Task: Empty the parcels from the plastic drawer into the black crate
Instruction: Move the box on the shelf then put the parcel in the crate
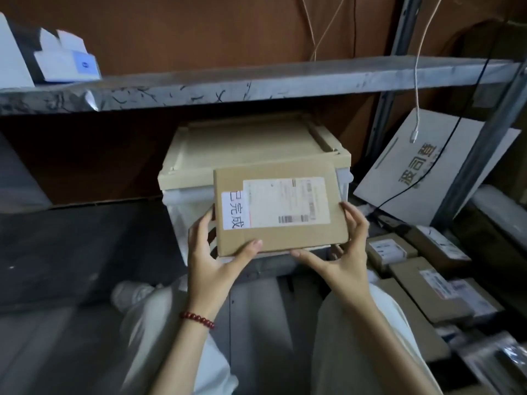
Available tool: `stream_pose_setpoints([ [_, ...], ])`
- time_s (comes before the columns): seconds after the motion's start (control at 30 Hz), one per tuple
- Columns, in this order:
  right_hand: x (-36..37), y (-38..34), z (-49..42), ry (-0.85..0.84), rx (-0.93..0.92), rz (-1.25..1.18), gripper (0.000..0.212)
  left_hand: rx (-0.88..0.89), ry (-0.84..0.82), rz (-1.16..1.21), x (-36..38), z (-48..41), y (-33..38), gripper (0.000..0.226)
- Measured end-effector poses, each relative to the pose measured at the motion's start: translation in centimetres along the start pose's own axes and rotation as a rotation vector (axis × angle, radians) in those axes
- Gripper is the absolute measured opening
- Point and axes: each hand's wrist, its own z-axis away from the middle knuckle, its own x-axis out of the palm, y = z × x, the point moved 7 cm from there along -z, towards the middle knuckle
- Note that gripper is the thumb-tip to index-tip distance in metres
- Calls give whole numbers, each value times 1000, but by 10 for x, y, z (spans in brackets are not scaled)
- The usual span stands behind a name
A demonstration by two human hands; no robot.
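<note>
A flat brown cardboard parcel point(279, 209) with a white shipping label is held between my two hands above the pulled-out plastic drawer point(185, 212). My left hand point(211, 255) grips its left and lower-left edge. My right hand point(342, 252) holds its right and lower-right edge. The drawer belongs to a cream plastic drawer unit point(245, 146) standing under a metal shelf. Most of the drawer's inside is hidden by the parcel. Several parcels point(422, 286) lie piled at the right; I cannot make out the black crate's rim there.
A grey metal shelf point(256, 81) runs overhead, with white boxes point(68, 65) on its left end. A white board with printed characters point(427, 169) leans at the right behind a shelf post point(479, 155). A white cable point(416, 109) dangles. My knees in light trousers are below.
</note>
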Motion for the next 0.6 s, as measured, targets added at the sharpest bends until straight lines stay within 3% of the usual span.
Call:
stream_pose_setpoints([
  [0.13, -5, 10, -1, -71, 52, 23, 114, -16, -27, -4, -4, 5, -10, 86],
  [0.27, -1, 23, 2, -119, 170, 70, 86, -154, -31, -26, -9, 9, -27, 71],
  [0.37, 5, 36, 7, -169, 237, 156, 82, -246, -2, -106, -16, 17, -41, 65],
  [0.47, 14, 46, 13, -277, 326, 141, 77, -325, 23, -179, -26, 24, -53, 75],
  [0.6, 19, 50, 18, -351, 313, 225, 74, -370, 56, -167, -36, 29, -58, 93],
])
